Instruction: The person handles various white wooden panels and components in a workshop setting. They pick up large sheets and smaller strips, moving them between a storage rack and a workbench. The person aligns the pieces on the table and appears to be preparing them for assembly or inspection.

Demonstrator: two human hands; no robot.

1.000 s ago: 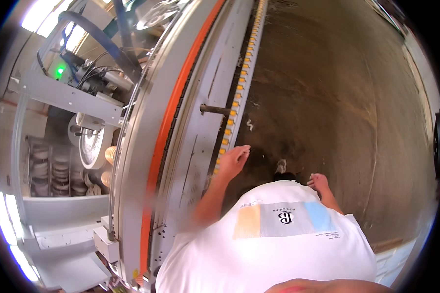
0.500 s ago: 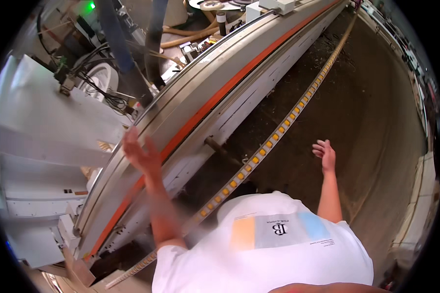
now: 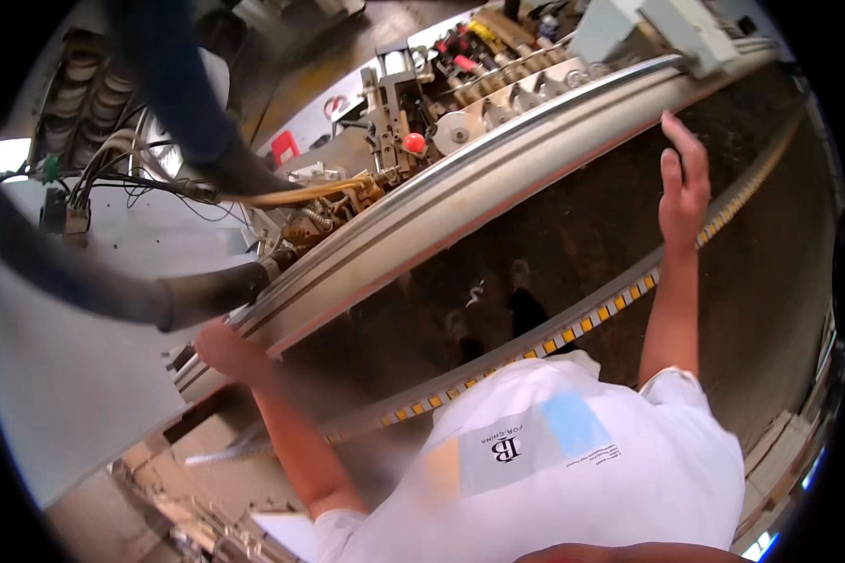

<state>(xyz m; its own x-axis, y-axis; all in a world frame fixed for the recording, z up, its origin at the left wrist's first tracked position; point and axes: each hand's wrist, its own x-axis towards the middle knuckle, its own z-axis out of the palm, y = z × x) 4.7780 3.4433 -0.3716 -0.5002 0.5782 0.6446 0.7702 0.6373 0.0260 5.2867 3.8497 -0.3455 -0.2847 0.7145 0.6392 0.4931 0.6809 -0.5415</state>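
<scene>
Near the left end of the long pale machine rail (image 3: 460,199) is my left hand (image 3: 235,353). Motion blurs its fingers, and whether it touches the rail cannot be made out. My right hand (image 3: 685,183) is raised over the floor side of the rail, below its far right end. Its fingers are stretched with the thumb apart, and it holds nothing. Between my body and the rail runs a grey strip with yellow rollers (image 3: 587,325); my right forearm crosses in front of it.
Behind the rail stands machinery with a red ball knob (image 3: 414,143) and thick dark hoses (image 3: 207,296). A white box-shaped housing (image 3: 690,38) sits at the rail's far end. Grey panels (image 3: 84,375) fill the left. The brown floor (image 3: 751,310) lies to the right.
The view has turned and shifted along the machine. My left hand has gone lower, toward the rail's left end. My right hand has risen and come closer to the rail.
</scene>
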